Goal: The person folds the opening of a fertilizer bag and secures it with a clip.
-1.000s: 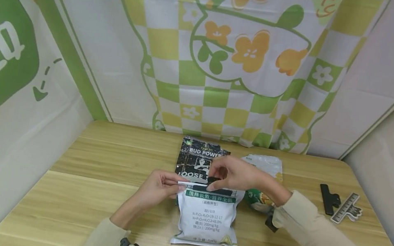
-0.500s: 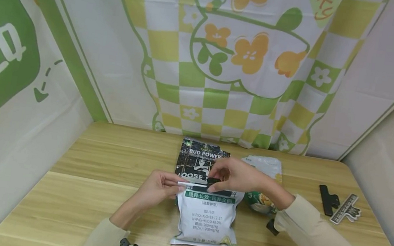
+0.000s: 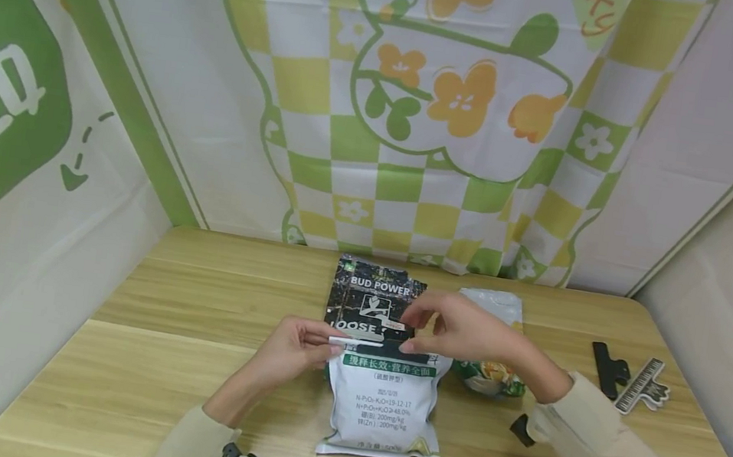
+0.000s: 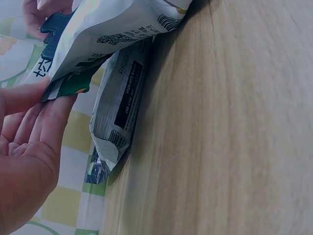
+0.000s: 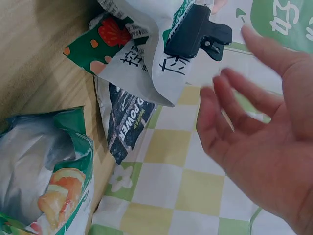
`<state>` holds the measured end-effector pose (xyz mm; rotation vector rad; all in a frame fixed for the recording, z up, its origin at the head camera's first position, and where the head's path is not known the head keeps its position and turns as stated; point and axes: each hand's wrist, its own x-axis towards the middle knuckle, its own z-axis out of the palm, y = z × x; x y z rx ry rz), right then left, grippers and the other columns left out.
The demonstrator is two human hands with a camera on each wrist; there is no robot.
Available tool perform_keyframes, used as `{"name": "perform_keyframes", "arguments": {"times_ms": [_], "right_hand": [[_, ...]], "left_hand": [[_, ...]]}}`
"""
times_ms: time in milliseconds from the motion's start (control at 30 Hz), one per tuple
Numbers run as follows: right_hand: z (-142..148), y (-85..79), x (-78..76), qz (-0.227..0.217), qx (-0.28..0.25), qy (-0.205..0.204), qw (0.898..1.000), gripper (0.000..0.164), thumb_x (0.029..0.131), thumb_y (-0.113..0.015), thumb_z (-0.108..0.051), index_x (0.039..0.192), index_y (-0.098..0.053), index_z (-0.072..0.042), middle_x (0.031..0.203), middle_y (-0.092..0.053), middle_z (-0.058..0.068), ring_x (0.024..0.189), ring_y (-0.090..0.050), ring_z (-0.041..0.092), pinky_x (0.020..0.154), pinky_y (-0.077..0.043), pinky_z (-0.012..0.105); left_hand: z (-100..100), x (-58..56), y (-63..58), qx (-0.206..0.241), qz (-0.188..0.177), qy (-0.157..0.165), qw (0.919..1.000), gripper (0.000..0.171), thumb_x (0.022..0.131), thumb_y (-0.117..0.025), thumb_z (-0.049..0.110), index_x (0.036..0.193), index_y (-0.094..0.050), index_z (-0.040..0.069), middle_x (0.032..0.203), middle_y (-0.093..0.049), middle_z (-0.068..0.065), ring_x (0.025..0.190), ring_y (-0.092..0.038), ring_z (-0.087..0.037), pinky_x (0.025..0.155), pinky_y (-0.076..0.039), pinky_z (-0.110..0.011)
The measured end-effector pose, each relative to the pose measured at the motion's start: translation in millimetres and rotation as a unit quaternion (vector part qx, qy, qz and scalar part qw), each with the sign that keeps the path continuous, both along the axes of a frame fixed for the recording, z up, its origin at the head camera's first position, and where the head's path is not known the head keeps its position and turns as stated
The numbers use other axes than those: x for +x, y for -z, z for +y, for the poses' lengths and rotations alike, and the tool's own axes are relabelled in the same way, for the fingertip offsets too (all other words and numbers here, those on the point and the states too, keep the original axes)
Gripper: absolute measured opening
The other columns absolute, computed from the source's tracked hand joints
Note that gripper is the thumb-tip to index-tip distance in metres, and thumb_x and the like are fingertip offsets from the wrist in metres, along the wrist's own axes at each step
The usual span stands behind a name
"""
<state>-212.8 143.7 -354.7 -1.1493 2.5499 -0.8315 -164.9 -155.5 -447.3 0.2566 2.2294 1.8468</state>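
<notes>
A white fertiliser bag (image 3: 383, 416) with green and black print lies at the middle of the table, its top edge folded. My left hand (image 3: 289, 350) pinches the left end of that fold between thumb and fingers; the left wrist view shows the bag corner in this grip. A black bag clip (image 5: 188, 36) sits on the folded edge, biting the bag. Just off the clip is my right hand (image 3: 463, 338). In the right wrist view its fingers (image 5: 220, 117) are spread and loosely bent, apart from the clip, holding nothing.
Behind the white bag lies a black "BUD POWER" bag (image 3: 359, 285). A green and white food bag (image 3: 496, 303) is partly hidden by the right hand. At the right of the table (image 3: 190, 298) lie a black clip (image 3: 606, 372) and a piano-keyboard clip (image 3: 639, 388).
My right hand has let go of the black clip's handle and drawn slightly away to the right. The left hand keeps its pinch, and the clip stays on the bag.
</notes>
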Motion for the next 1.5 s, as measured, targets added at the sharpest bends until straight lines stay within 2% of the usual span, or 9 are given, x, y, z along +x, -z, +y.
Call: {"name": "perform_keyframes", "arguments": {"times_ms": [167,233,467,600,900,1000,1167,1367,1500], "right_hand": [[5,0.2,8.7,0.022,-0.005,0.041,0.999,0.034,0.093,-0.081,-0.037,0.119,-0.073,-0.015,0.116,-0.073,0.0,0.105,-0.068,0.016,0.085,-0.064,0.036],[8,-0.2,12.7,0.028,-0.014,0.049,0.998,0.033,0.093,-0.081,-0.035,0.117,-0.073,-0.015,0.114,-0.072,-0.001,0.103,-0.067,0.016,0.084,-0.064,0.034],[20,2.1,27.4,0.042,-0.036,0.051,0.997,0.025,0.094,-0.08,-0.033,0.112,-0.073,-0.016,0.104,-0.071,-0.002,0.09,-0.066,0.009,0.076,-0.061,0.024],[27,5.5,36.0,0.04,-0.042,0.052,0.997,0.025,0.095,-0.079,-0.033,0.11,-0.074,-0.015,0.1,-0.073,-0.004,0.085,-0.063,0.001,0.074,-0.061,0.027],[38,12.1,51.0,0.034,-0.046,0.057,0.997,0.018,0.095,-0.08,-0.03,0.103,-0.076,-0.015,0.094,-0.071,-0.01,0.083,-0.062,-0.001,0.071,-0.061,0.028],[44,13.8,56.1,0.016,-0.038,0.059,0.997,0.015,0.096,-0.078,-0.032,0.101,-0.077,-0.018,0.094,-0.071,-0.011,0.083,-0.062,-0.003,0.073,-0.061,0.026],[55,21.3,65.5,-0.044,-0.026,0.04,0.998,0.012,0.098,-0.075,-0.03,0.099,-0.079,-0.018,0.092,-0.072,-0.011,0.083,-0.062,-0.003,0.073,-0.059,0.021],[60,44.0,72.8,-0.125,-0.014,0.045,0.991,0.02,0.098,-0.075,-0.03,0.106,-0.077,-0.011,0.095,-0.073,-0.008,0.085,-0.064,0.0,0.074,-0.059,0.021],[57,60.2,77.8,-0.154,-0.02,0.041,0.987,0.025,0.096,-0.077,-0.032,0.109,-0.075,-0.011,0.098,-0.073,-0.007,0.086,-0.066,0.0,0.075,-0.061,0.021]], "left_hand": [[0,0.5,0.0,-0.003,-0.004,-0.003,1.0,0.027,0.093,-0.075,0.006,0.118,-0.075,-0.003,0.11,-0.08,-0.019,0.088,-0.076,-0.012,0.079,-0.066,-0.024],[0,0.6,0.2,-0.002,-0.004,-0.002,1.0,0.027,0.093,-0.075,0.006,0.118,-0.075,-0.003,0.109,-0.08,-0.019,0.088,-0.076,-0.012,0.079,-0.066,-0.024],[0,0.7,0.8,0.003,0.001,0.003,1.0,0.026,0.094,-0.074,0.004,0.119,-0.074,-0.004,0.109,-0.08,-0.02,0.087,-0.076,-0.012,0.08,-0.066,-0.025],[0,1.1,0.0,0.004,-0.001,0.003,1.0,0.027,0.094,-0.074,0.005,0.119,-0.074,-0.003,0.11,-0.08,-0.019,0.088,-0.076,-0.012,0.082,-0.066,-0.026],[0,0.6,0.1,0.0,-0.005,-0.002,1.0,0.027,0.094,-0.073,0.005,0.12,-0.074,-0.002,0.111,-0.08,-0.019,0.089,-0.076,-0.012,0.082,-0.066,-0.026],[0,0.3,0.7,0.003,-0.007,-0.002,1.0,0.027,0.095,-0.073,0.004,0.121,-0.074,-0.002,0.112,-0.08,-0.02,0.089,-0.076,-0.012,0.083,-0.066,-0.026],[0,0.1,1.3,0.005,-0.004,0.001,1.0,0.027,0.095,-0.072,0.004,0.121,-0.074,-0.003,0.112,-0.079,-0.021,0.089,-0.076,-0.012,0.083,-0.067,-0.027],[0,-0.4,2.0,0.005,-0.006,0.002,1.0,0.028,0.095,-0.072,0.004,0.122,-0.073,-0.004,0.112,-0.079,-0.02,0.089,-0.076,-0.012,0.083,-0.067,-0.027],[0,-0.3,2.0,-0.001,-0.005,-0.001,1.0,0.028,0.095,-0.073,0.005,0.121,-0.073,-0.003,0.11,-0.08,-0.019,0.088,-0.075,-0.012,0.082,-0.066,-0.026]]}}
